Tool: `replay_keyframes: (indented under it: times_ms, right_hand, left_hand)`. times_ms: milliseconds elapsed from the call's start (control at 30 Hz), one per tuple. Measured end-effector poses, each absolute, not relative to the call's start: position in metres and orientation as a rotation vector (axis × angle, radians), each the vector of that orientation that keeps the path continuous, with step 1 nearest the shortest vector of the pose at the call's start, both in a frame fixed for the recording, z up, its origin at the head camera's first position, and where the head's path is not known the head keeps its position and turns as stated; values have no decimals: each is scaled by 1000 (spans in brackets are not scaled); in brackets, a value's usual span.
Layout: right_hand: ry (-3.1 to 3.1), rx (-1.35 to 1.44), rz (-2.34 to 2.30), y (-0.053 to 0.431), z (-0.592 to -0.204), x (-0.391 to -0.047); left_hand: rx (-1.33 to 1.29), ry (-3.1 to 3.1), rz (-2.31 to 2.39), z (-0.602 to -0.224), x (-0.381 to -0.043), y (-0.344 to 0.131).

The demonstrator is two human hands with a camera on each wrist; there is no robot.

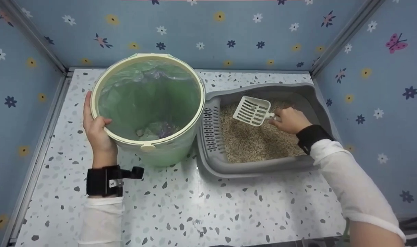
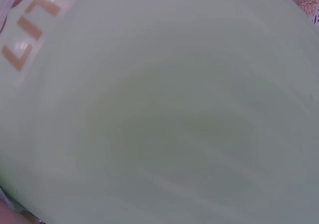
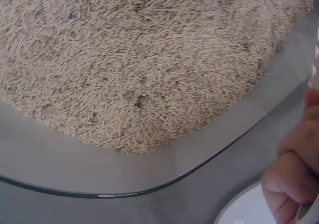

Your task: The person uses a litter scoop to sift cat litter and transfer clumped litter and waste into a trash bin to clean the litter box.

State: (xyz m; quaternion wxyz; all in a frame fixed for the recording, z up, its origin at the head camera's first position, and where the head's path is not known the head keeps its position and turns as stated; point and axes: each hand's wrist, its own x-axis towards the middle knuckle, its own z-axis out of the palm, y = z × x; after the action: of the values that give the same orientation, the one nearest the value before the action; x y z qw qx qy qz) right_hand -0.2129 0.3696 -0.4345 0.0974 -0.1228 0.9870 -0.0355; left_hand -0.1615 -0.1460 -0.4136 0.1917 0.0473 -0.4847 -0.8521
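My left hand (image 1: pixel 100 133) grips the rim of a green trash bin (image 1: pixel 167 154), thumb over the cream edge and fingers along the outside. A clear plastic liner (image 1: pixel 133 85) covers the inside, with some clumps and a purple bit at the bottom. My right hand (image 1: pixel 290 120) holds a white slotted litter scoop (image 1: pixel 252 110) by its handle, above the grey litter box (image 1: pixel 256 169). Pale pellet litter (image 1: pixel 256 147) fills the box floor; it fills much of the right wrist view too, with the right hand (image 3: pixel 294 169) at the edge.
Bin and litter box stand side by side on a white speckled tabletop (image 1: pixel 194 212). A slotted grey step (image 1: pixel 212 128) forms the box's left end. Blue flower-patterned panels (image 1: pixel 215 37) enclose the back and sides. The left wrist view is mostly bin wall (image 2: pixel 164 114).
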Motion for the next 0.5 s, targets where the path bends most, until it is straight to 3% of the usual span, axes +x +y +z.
replay_keyframes:
  times_ms: [500]
  right_hand:
    - [2703, -438, 124, 357, -462, -234]
  left_hand:
    - [159, -1370, -2399, -413, -160, -147]
